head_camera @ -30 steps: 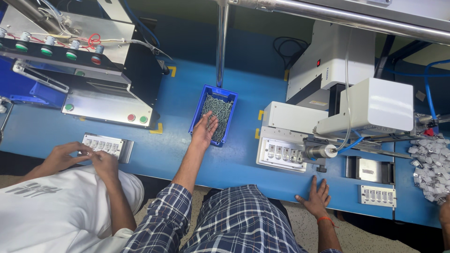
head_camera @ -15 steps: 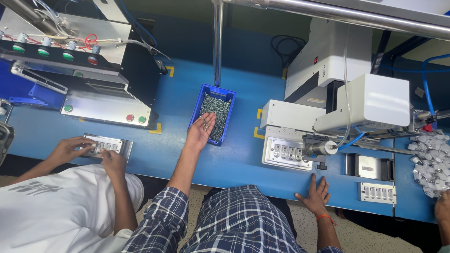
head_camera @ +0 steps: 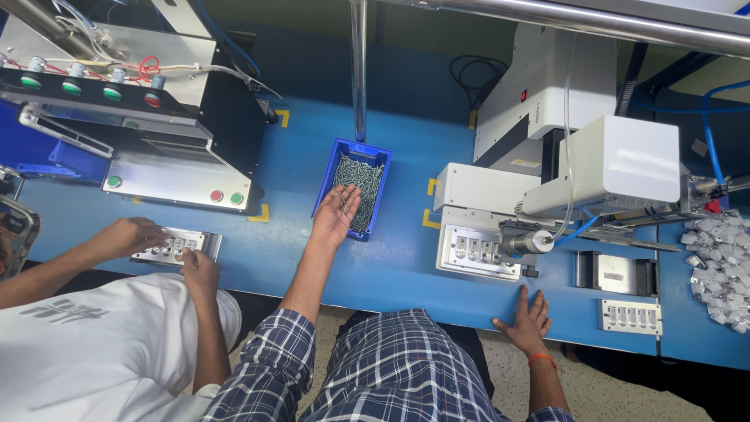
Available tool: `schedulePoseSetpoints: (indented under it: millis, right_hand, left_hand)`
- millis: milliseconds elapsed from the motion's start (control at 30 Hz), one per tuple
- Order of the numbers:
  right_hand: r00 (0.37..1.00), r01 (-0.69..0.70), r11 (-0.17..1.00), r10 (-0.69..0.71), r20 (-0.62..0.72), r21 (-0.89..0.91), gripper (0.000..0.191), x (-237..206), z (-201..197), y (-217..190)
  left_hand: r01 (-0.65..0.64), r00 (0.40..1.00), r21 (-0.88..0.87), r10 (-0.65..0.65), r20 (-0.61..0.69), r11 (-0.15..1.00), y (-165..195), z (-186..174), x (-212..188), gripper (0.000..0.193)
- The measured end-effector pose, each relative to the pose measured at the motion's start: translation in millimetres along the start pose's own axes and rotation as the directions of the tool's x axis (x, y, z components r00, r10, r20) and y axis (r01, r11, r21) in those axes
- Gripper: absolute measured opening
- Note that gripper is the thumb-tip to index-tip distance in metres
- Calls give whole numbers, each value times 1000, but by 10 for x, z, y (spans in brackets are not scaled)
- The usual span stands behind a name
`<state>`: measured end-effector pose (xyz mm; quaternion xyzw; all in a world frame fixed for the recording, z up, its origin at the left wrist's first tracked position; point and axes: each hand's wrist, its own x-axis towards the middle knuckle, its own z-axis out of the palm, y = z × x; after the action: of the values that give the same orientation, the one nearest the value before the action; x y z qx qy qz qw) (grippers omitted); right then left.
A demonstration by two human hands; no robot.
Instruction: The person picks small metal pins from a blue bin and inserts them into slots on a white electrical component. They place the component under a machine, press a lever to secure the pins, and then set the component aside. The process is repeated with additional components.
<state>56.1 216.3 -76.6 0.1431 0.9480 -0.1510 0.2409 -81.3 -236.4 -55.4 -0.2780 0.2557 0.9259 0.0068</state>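
head view: left hand [head_camera: 337, 212], grip spread palm-up, holds screws [head_camera: 344, 198] over blue bin [head_camera: 326, 184].

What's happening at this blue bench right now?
The person in the plaid shirt has the left hand palm up over a blue bin of small screws, a few lying on the palm. Their right hand rests flat on the bench edge before a white machine. Beside them, a co-worker in white handles a metal fixture plate.
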Motion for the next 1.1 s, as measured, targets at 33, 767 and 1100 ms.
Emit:
schedulePoseSetpoints:
  millis: [33, 767, 1100]
  right_hand:
    - [1000, 3, 1000, -3, -3, 0, 133, 2, 5, 6]
    - [479, 874, 461, -767, -428, 152, 36, -777, -761, -2203]
    - [514, 854, 510, -793, -328, 106, 34, -670, -592, -2248]
  left_hand:
    - [-9, 1000, 26, 10, -8, 1000, -4, -4, 4, 26]
    - [307, 933, 50, -310, 184, 951, -1086, -157, -949, 20]
    - [274, 956, 56, -278, 97, 960, -1228, 0, -1210, 29]
